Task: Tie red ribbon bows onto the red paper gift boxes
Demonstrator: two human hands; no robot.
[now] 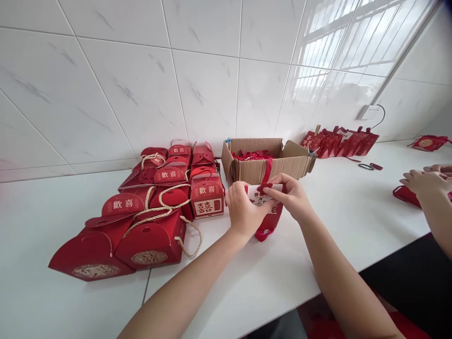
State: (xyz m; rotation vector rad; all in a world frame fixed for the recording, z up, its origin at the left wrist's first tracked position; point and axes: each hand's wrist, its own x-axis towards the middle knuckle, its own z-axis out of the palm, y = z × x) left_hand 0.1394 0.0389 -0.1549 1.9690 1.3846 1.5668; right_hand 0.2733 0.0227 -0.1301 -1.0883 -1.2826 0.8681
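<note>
Both hands, left (243,207) and right (287,195), pinch the red-and-white packet (270,207)! Red gift boxes (151,212) crowd the left.

The bottom edge crops the left forearm (190,282) toward seven o'clock, the right edge a co-worker's arm (436,212) at three. The left hand (245,209) partly hides the packet (273,220).

Slim bare forearms (199,278) join bare left hand (245,209) and right hand (294,197).
</note>
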